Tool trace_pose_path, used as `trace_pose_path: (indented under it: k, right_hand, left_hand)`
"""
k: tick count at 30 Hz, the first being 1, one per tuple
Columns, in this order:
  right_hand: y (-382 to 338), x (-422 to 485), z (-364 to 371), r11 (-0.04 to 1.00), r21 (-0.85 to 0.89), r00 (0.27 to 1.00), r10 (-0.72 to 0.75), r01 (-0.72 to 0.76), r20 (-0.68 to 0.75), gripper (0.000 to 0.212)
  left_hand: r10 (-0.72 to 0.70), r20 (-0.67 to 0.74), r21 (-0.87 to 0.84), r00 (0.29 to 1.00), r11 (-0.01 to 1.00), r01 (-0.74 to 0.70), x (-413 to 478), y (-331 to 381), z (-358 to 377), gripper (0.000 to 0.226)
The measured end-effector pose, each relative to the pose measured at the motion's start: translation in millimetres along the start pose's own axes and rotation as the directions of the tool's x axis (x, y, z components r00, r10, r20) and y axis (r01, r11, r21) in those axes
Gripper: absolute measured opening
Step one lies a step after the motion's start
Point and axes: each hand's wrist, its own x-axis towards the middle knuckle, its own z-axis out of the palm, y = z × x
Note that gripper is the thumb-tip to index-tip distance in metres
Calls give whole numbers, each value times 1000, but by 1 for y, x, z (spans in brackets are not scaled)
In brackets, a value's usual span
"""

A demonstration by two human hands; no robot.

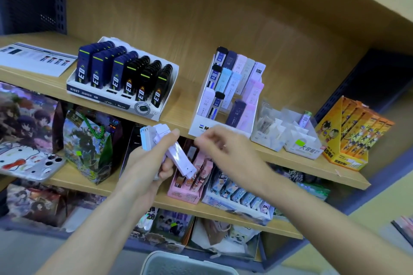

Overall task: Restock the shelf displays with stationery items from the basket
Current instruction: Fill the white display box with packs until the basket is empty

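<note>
My left hand (154, 163) grips a bundle of pastel lead-refill cases (176, 152), white, lilac and light blue, in front of the top shelf's edge. My right hand (223, 149) hovers just right of the bundle, fingers loosely curled toward it and blurred; I cannot tell whether it pinches anything. Behind it stands the white tiered lead-refill display (225, 94), with pastel and dark cases in rows. The basket's grey rim (187, 261) shows at the bottom edge.
A dark-blue and black lead display box (123, 80) stands on the left of the top shelf (178, 116). Clear bins (288, 131) and an orange cartoon box (353, 131) sit to the right. Gift bags and boxed items fill the lower shelves.
</note>
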Motion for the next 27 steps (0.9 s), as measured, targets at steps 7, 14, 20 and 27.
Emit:
trace_pose_path:
  k: [7, 14, 20, 27]
  right_hand:
    - [-4, -7, 30, 926, 366, 982, 24, -92, 186, 12]
    - [0, -8, 25, 869, 473, 989, 118, -144, 84, 9]
    - [1, -19, 19, 992, 126, 998, -17, 9, 63, 18]
    - [2, -21, 12, 987, 158, 999, 11, -16, 33, 17]
  left_hand:
    - [13, 73, -10, 997, 1000, -12, -11, 5, -1, 30]
    - [29, 113, -26, 993, 999, -26, -14, 10, -3, 34]
    - [27, 128, -6, 991, 1000, -27, -17, 8, 0, 32]
    - [44, 172, 11, 984, 999, -46, -23, 11, 1, 25]
